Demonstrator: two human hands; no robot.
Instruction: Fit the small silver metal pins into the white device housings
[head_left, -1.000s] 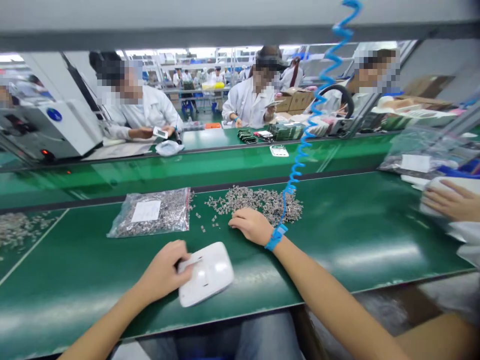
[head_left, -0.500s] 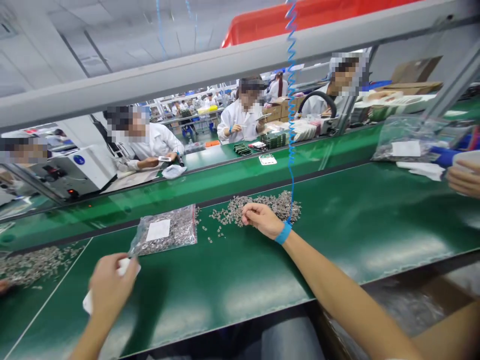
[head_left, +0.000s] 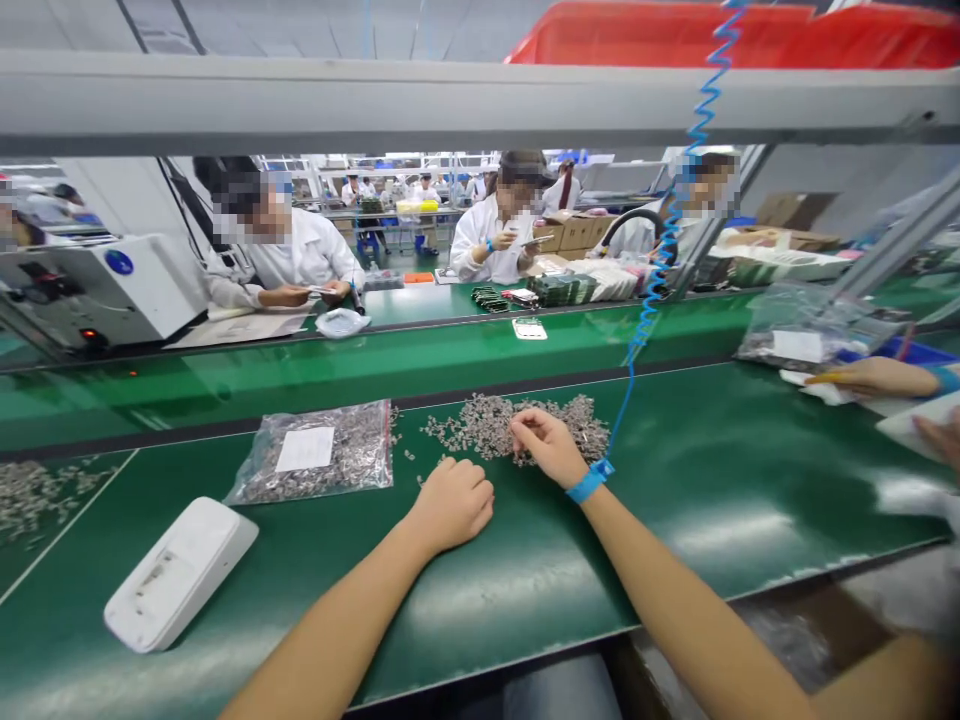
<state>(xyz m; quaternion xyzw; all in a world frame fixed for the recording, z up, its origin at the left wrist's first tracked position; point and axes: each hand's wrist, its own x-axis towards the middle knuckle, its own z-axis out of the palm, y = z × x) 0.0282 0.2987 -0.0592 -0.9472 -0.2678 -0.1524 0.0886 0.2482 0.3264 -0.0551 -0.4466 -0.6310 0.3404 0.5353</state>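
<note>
Since the earlier frames the left hand (head_left: 452, 503) had let go of the white plastic housing (head_left: 178, 585), which lay flat near the front left edge of the green desk (head_left: 750, 480), and had moved right to rest as a loose fist, holding nothing visible, just short of the pile of small metal parts (head_left: 517, 425). The right hand (head_left: 545, 445) sat on the near edge of that pile with its fingers curled and pinched together among the pieces; whether a part was actually between them could not be told. A blue wrist strap (head_left: 587, 482) circled the right wrist, and its coiled blue cord (head_left: 670, 225) rose to the overhead rail. Left of the pile lay a clear bag of parts (head_left: 319, 463) bearing a white label. At the far right, another person's hands (head_left: 874, 377) rested on the desk.
</note>
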